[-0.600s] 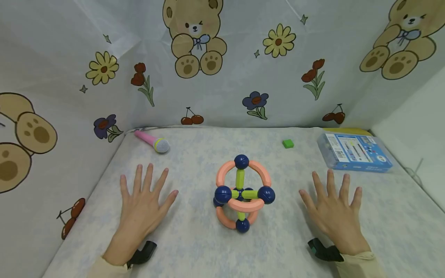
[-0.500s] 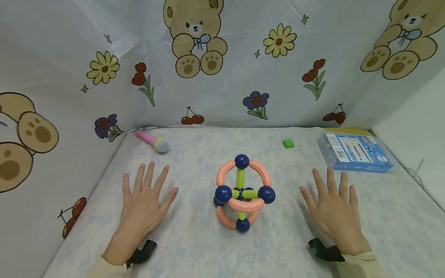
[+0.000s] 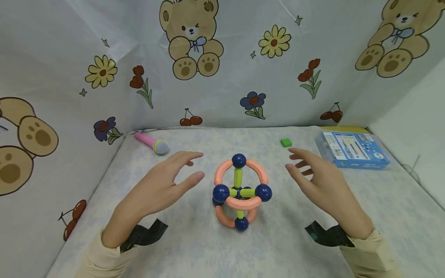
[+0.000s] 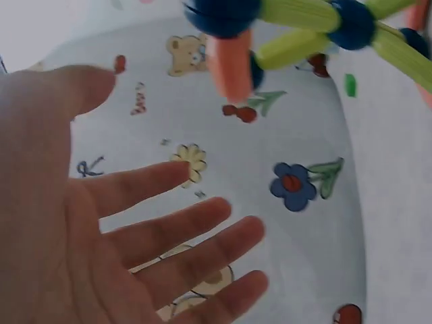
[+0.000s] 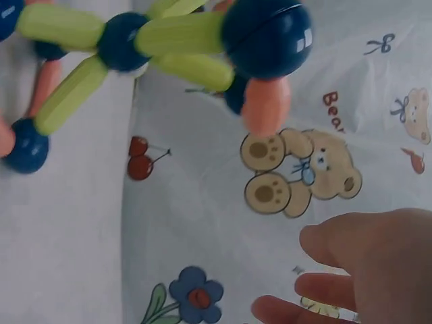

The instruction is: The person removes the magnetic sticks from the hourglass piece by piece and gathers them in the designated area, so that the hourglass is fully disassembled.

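Note:
A ball-and-rod toy structure [image 3: 257, 202] stands in the middle of the table, built of dark blue balls, yellow-green rods and curved orange pieces. To its left my left hand [image 3: 156, 189] is raised, fingers extended and thumb apart, palm toward the toy. On the other side my right hand [image 3: 325, 187] faces it the same way with loosely bent fingers. Both hands hold nothing and stay a little apart from the toy. In the left wrist view a blue ball [image 4: 226, 15] shows above the spread fingers; in the right wrist view another blue ball [image 5: 266, 37] is above the thumb.
A pink toy microphone [image 3: 152, 143] lies at the back left. Toward the back right are a small green block [image 3: 286, 143] and a blue-and-clear box [image 3: 352, 150]. A cloth printed with bears and flowers hangs behind the table [image 3: 208, 251].
Both hands have lifted from lying flat, palms down, and turned inward toward the toy structure, coming closer to it. The toy stays in place; the head view has shifted slightly.

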The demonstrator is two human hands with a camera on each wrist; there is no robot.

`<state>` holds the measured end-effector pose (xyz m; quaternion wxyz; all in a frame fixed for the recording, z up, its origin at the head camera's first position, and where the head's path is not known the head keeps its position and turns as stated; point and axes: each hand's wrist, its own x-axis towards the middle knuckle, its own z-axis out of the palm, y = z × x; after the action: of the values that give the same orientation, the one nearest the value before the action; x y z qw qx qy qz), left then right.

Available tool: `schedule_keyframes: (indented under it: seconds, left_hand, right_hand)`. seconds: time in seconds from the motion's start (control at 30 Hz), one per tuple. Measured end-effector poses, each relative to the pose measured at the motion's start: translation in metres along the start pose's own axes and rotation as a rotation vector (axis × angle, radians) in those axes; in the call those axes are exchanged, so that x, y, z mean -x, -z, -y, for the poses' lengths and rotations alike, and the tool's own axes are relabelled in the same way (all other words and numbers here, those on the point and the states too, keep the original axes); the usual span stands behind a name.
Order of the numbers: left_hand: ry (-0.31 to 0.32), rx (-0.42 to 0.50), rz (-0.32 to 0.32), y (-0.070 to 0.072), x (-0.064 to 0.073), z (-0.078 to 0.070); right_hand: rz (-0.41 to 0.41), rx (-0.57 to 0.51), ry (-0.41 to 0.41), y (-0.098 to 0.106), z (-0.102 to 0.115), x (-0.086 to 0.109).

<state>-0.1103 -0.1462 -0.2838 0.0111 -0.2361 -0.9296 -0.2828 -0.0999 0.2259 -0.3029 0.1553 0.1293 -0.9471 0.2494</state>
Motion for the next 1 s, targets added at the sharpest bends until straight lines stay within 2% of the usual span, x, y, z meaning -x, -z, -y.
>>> schedule_keyframes:
  seconds: [0.1, 0.17, 0.3, 0.37, 0.5, 0.77, 1.0]
  left_hand:
    - [-0.051, 0.041, 0.109, 0.005, -0.013, -0.017]
    - [-0.103, 0.111, 0.175, 0.004, -0.019, -0.025]
    - [-0.216, 0.192, 0.253, -0.003, -0.027, -0.033]
    - [-0.256, 0.177, 0.252, -0.008, -0.029, -0.034]
    - [-0.27, 0.104, 0.217, -0.011, -0.032, -0.034]
    - [-0.231, 0.057, 0.236, 0.001, -0.032, -0.023]
    - [-0.238, 0.066, 0.253, 0.003, -0.033, -0.017]
  right_hand:
    - [0.052, -0.052, 0.041, -0.001, 0.016, -0.017]
    - [0.078, -0.082, 0.061, -0.006, 0.024, -0.025]
    - [0.121, -0.175, 0.077, -0.021, 0.034, -0.036]
    - [0.153, -0.229, 0.074, -0.028, 0.037, -0.038]
    - [0.191, -0.307, 0.064, -0.036, 0.038, -0.039]
    - [0.172, -0.36, 0.023, -0.046, 0.037, -0.036]
    - [0.133, -0.365, 0.025, -0.049, 0.039, -0.036]
